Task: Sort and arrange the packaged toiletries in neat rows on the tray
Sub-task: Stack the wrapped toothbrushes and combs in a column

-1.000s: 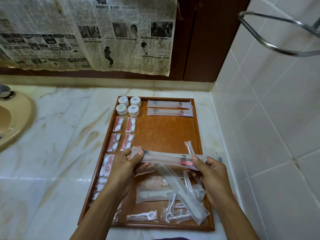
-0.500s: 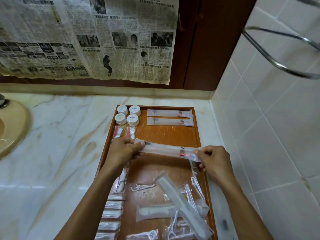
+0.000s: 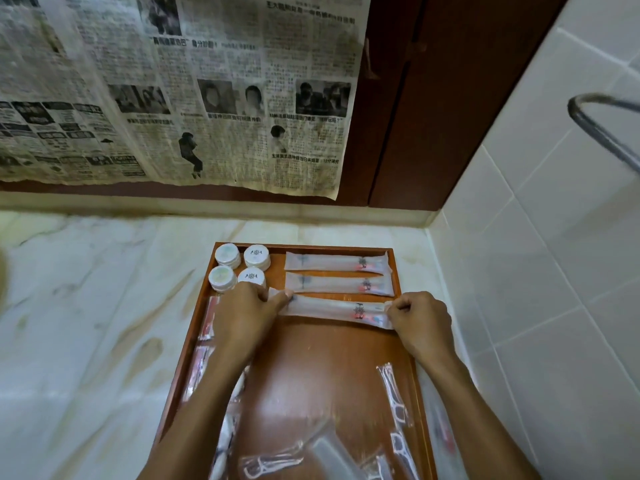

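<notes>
A brown wooden tray lies on the marble counter. My left hand pinches the left end of a long frosted packet, and my right hand pinches its right end. The packet lies flat across the tray just below two matching packets at the far right. Several small white round pots stand in the tray's far left corner. Small red-and-white sachets run down the left side, partly hidden by my left arm.
Loose clear packets of floss picks and another long packet lie at the tray's near end. A white tiled wall stands close on the right, with a metal rail above. Newspaper hangs behind the marble counter.
Both hands have carried the long packet away from me, from the tray's near middle to just below the two packets at the far end. The camera has tilted up.
</notes>
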`<state>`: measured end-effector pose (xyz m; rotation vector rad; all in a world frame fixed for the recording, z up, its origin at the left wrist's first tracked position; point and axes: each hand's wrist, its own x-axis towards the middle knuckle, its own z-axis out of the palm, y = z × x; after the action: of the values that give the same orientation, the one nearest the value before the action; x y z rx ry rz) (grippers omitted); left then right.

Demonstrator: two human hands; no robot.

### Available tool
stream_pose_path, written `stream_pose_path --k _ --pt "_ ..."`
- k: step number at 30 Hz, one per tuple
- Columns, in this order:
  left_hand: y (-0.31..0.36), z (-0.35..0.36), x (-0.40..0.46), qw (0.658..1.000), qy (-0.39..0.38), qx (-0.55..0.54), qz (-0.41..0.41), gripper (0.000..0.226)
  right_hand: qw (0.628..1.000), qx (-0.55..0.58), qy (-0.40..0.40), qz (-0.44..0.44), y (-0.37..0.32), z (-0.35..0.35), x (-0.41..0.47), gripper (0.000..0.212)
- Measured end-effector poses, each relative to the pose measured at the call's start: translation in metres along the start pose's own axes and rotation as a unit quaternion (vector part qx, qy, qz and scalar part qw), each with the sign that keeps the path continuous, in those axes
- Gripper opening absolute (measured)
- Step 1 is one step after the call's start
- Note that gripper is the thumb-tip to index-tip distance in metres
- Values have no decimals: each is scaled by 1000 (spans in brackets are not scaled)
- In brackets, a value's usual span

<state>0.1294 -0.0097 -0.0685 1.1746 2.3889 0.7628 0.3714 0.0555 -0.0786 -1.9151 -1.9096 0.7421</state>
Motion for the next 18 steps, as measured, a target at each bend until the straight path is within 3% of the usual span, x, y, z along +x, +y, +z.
stream_pose_path --k 13,18 --pt "-5 32 21 990 -32 132 40 44 994 -71 85 -22 13 13 21 11" --pt "-8 31 22 990 -38 129 50 39 996 -56 72 -12 15 13 21 14"
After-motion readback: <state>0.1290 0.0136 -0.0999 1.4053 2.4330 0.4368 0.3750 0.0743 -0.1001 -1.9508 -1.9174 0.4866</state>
